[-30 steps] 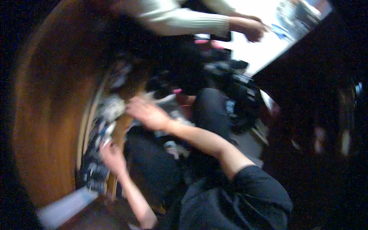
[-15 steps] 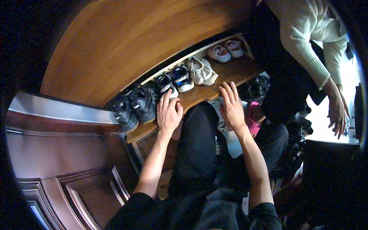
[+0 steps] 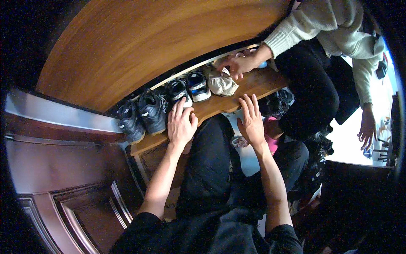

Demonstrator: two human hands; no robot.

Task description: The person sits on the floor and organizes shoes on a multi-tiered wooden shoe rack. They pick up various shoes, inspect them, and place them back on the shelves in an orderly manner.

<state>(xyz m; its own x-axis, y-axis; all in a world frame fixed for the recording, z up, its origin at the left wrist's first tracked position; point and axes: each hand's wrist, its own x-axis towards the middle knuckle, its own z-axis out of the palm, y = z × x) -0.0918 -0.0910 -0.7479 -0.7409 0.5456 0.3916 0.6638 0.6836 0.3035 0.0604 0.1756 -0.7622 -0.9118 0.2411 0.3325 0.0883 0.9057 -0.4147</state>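
Note:
My left hand (image 3: 182,127) is open, palm down, at the front edge of a wooden shelf (image 3: 253,86). Its fingertips reach the heel of a black sneaker with white trim (image 3: 178,91); I cannot tell whether they touch. Fingers stretched, my right hand (image 3: 252,122) hovers by the same edge and holds nothing. Beside the first sneaker stands its match (image 3: 198,86), then soft cream shoes (image 3: 223,86). Another person's hand (image 3: 241,67) is over the cream shoes, hiding part of them. Two black lace-up shoes (image 3: 152,111) stand at the shelf's left end.
A curved brown wooden panel (image 3: 152,46) rises behind the shoes. At the left is a dark red panelled door (image 3: 72,165). The other person, in a cream sweater (image 3: 296,31), crouches at the right. Dark shoes (image 3: 281,101) and something pink (image 3: 271,137) are below the shelf.
The other person's arm has reached left across the shelf to the cream shoes. My hands have hardly moved and stay open; the whole view has shifted slightly.

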